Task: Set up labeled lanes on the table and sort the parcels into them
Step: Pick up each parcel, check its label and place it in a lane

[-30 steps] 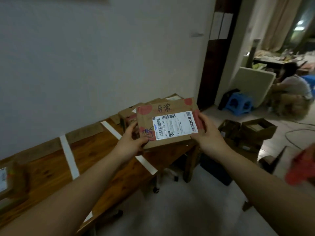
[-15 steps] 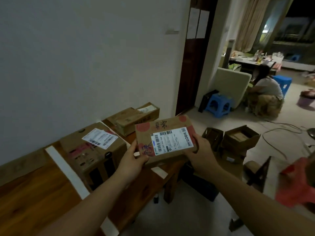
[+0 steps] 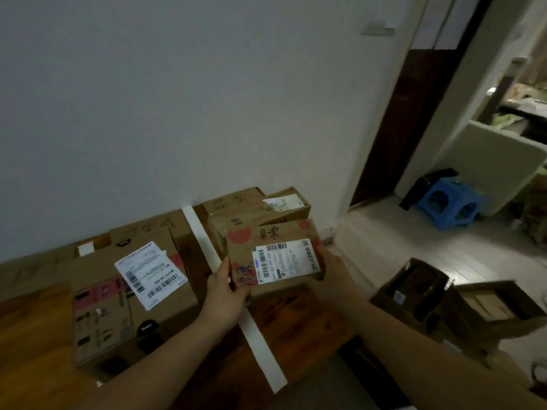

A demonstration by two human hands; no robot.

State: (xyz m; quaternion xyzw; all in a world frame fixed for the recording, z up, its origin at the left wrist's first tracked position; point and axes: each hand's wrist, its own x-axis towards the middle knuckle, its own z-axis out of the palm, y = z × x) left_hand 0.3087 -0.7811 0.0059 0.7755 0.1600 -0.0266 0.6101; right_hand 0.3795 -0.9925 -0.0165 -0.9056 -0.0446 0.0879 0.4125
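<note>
I hold a small brown parcel with red spots, a white shipping label and handwritten characters on top. My left hand grips its left edge and my right hand its right edge. The parcel hangs low over the right-hand lane of the wooden table, just right of a white tape strip. Behind it in that lane lie two brown parcels, one with the same handwriting. A large carton with a white label fills the lane left of the strip.
A grey wall runs along the table's far side. On the floor to the right stand open cardboard boxes, a blue plastic stool and a pale folded panel. A dark door frame stands beyond the table's end.
My view has swung down and left toward the table. Both hands have carried the small parcel forward and lower, over the rightmost lane in front of the two brown parcels.
</note>
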